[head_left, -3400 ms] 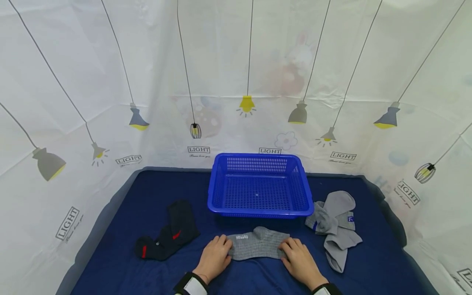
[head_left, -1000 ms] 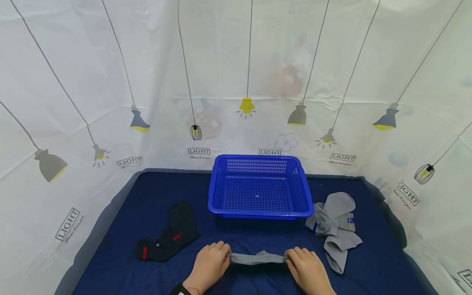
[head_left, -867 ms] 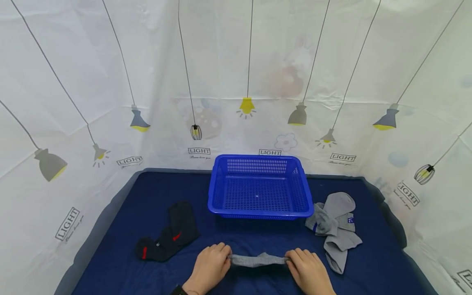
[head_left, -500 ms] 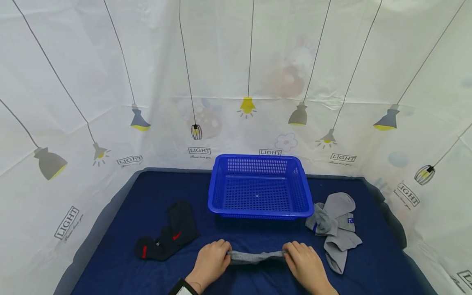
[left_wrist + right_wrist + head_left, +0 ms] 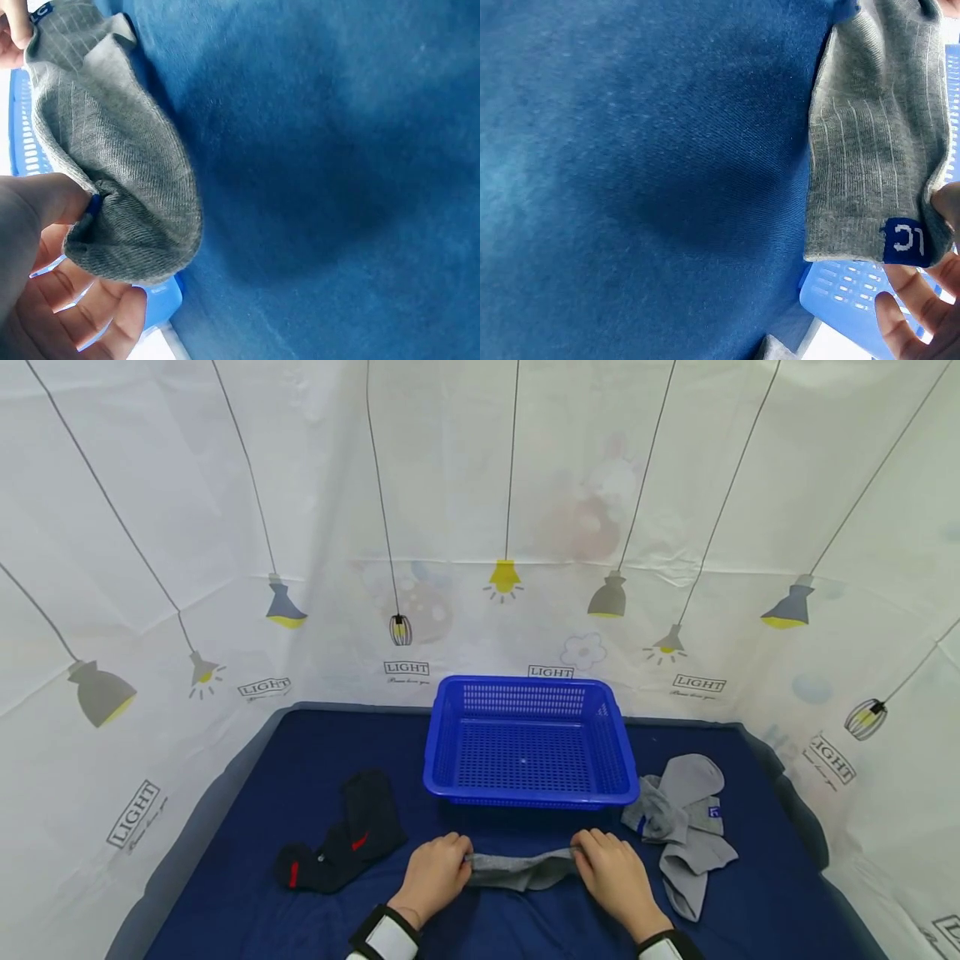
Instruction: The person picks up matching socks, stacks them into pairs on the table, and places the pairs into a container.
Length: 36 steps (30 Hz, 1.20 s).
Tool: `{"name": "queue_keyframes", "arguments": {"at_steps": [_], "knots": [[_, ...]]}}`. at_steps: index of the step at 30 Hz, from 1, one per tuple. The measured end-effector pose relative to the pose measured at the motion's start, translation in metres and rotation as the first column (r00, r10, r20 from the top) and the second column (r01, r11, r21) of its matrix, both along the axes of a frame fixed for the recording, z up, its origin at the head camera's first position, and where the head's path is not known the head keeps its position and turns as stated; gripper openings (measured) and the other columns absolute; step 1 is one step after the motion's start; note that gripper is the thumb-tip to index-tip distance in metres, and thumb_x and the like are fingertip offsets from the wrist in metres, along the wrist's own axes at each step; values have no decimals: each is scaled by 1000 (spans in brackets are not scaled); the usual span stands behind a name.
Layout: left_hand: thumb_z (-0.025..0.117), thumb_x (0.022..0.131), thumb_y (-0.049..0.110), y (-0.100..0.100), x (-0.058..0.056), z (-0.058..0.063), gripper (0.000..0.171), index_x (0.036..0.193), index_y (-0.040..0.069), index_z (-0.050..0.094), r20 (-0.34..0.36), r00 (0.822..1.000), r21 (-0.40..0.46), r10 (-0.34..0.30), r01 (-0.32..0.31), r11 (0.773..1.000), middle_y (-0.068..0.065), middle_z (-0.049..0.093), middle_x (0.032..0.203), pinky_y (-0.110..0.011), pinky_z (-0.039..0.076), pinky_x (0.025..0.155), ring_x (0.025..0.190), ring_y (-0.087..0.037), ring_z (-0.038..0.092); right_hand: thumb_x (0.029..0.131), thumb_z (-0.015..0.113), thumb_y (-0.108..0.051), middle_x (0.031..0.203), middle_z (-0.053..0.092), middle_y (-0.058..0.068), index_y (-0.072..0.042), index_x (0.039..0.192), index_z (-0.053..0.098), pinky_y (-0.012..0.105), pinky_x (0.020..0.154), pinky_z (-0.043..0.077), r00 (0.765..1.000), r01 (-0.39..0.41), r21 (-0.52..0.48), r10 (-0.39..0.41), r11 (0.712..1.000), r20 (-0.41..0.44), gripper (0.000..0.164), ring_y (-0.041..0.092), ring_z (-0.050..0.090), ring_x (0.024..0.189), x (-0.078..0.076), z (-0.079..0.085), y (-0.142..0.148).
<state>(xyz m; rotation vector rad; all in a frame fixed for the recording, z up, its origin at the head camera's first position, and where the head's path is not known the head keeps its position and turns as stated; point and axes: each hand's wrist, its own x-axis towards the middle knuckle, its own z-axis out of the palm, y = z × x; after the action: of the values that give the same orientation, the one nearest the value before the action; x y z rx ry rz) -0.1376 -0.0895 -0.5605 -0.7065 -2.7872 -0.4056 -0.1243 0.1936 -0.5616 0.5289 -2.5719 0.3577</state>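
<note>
A grey ribbed sock (image 5: 522, 870) stretches between both hands, in front of the basket. My left hand (image 5: 433, 875) pinches its toe end; in the left wrist view the thumb presses into the grey cloth (image 5: 135, 165) and the other fingers lie underneath. At the other end, my right hand (image 5: 615, 878) pinches the cuff, which carries a blue patch (image 5: 904, 241) with white letters in the right wrist view. The sock's lower edge sags toward the dark blue cloth.
A blue plastic basket (image 5: 531, 793) stands behind the hands. Dark socks (image 5: 352, 835) with red marks lie at the left, and a heap of grey socks (image 5: 686, 827) at the right. A white printed curtain (image 5: 337, 610) surrounds the blue cloth (image 5: 247, 893).
The sock lay flat under both hands earlier, then was lifted and pulled edge-on. Over the last half second both hands moved slightly away from the body, and more of its side now shows.
</note>
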Motion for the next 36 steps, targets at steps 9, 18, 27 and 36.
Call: {"name": "queue_keyframes", "arguments": {"at_steps": [9, 18, 27, 36], "knots": [[70, 68, 15, 1, -16, -8, 11, 75, 17, 61, -30, 999, 5, 25, -25, 1000, 4, 56, 69, -29, 43, 50, 58, -13, 56, 76, 71, -14, 70, 55, -7, -18, 81, 61, 30, 52, 40, 998, 12, -9, -12, 1000, 55, 11, 12, 52, 59, -17, -5, -3], [70, 67, 13, 3, -26, -11, 12, 73, 14, 60, -66, 997, 38, 41, -39, 999, 2, 56, 69, -31, 44, 51, 59, -16, 56, 79, 69, -15, 73, 57, -5, -17, 82, 63, 33, 55, 43, 989, 49, -31, -44, 998, 139, 7, 15, 55, 63, -28, -10, -6], [72, 69, 17, 0, -33, -18, 12, 71, 16, 60, -103, 992, 42, 69, -65, 997, 2, 54, 69, -32, 43, 50, 60, -18, 54, 80, 68, -17, 84, 59, 2, -14, 95, 65, 40, 61, 47, 988, 67, -42, -60, 997, 143, 16, 22, 58, 72, -29, -14, -5], [72, 67, 16, -2, -32, -19, 13, 73, 15, 61, -165, 983, 46, 77, -71, 996, 1, 53, 71, -32, 43, 54, 63, -18, 52, 77, 71, -16, 96, 57, 6, -12, 113, 61, 41, 62, 46, 988, 93, -40, -87, 995, 131, 38, 26, 58, 76, -27, -20, 1]]}}
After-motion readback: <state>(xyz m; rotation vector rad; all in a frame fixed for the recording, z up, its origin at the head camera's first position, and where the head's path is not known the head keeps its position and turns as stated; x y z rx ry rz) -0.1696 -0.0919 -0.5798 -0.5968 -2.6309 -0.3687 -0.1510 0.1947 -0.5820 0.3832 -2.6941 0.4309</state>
